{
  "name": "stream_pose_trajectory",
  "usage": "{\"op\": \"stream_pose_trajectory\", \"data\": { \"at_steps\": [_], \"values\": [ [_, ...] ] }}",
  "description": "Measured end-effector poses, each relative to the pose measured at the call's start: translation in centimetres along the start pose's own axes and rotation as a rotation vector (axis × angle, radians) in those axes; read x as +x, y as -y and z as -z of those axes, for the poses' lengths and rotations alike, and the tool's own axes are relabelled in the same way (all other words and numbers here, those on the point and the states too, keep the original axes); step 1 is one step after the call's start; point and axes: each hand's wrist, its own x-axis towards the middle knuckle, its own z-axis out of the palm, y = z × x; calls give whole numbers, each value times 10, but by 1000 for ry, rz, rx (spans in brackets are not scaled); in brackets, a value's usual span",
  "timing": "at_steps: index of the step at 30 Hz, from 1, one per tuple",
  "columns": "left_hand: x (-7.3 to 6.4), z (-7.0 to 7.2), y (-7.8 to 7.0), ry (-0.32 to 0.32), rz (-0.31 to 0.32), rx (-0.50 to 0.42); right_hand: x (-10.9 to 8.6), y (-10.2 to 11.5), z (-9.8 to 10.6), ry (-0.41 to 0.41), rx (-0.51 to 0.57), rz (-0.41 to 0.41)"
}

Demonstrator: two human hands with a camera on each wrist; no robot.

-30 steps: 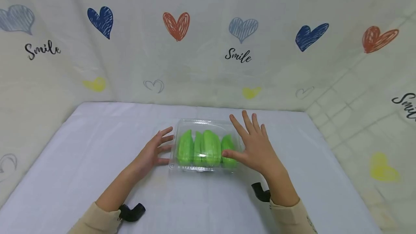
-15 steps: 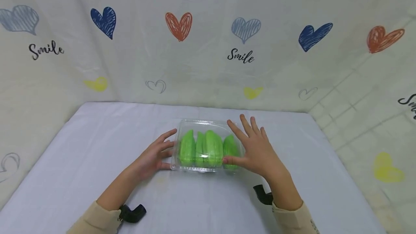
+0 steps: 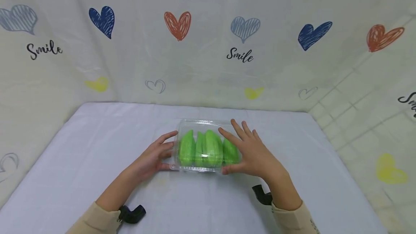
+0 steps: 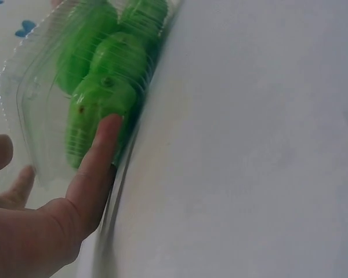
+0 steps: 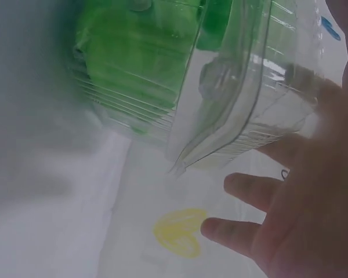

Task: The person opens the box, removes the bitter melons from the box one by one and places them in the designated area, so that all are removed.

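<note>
A clear plastic clamshell box (image 3: 199, 169) sits on the white table, its lid down. Inside lie several bright green, long, rounded pieces (image 3: 212, 149), fruit or vegetables by their look. At the box's left side is my left hand (image 3: 151, 158), fingers spread and thumb low at the near corner. In the left wrist view the left thumb (image 4: 93, 168) lies along the box's side. My right hand (image 3: 255, 154) is spread over the box's right end, thumb at the near edge. The right wrist view shows its fingers (image 5: 243, 237) straight beside the box's rim (image 5: 249, 110); contact there is unclear.
White cloth covers the table (image 3: 201, 205). A pale curtain (image 3: 208, 64) printed with hearts and "Smile" stands behind and along the sides. Black curved pieces (image 3: 132, 214) sit at both wrists, by the beige sleeves (image 3: 97, 219).
My right hand has come down and leftward over the box's right end, its thumb now at the near edge. The left hand has closed up against the box's left side. The box stays put.
</note>
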Motion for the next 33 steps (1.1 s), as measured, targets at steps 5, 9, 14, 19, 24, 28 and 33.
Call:
{"op": "stream_pose_trajectory", "data": {
  "at_steps": [5,9,14,19,24,28,33],
  "values": [
    [-1,3,2,12,-26,24,2,1,-1,30,23,42],
    [-1,5,4,13,-43,42,3,2,-3,35,20,55],
    [0,4,3,23,-55,52,2,3,-4,52,48,29],
    [-2,3,2,12,-60,54,3,3,-5,63,60,37],
    [-4,2,1,12,-61,48,2,3,-5,77,29,52],
    [-5,1,1,4,-57,53,1,6,-4,74,-13,76],
    [-3,-1,2,7,-63,60,-1,10,0,89,-23,82]
  ]
}}
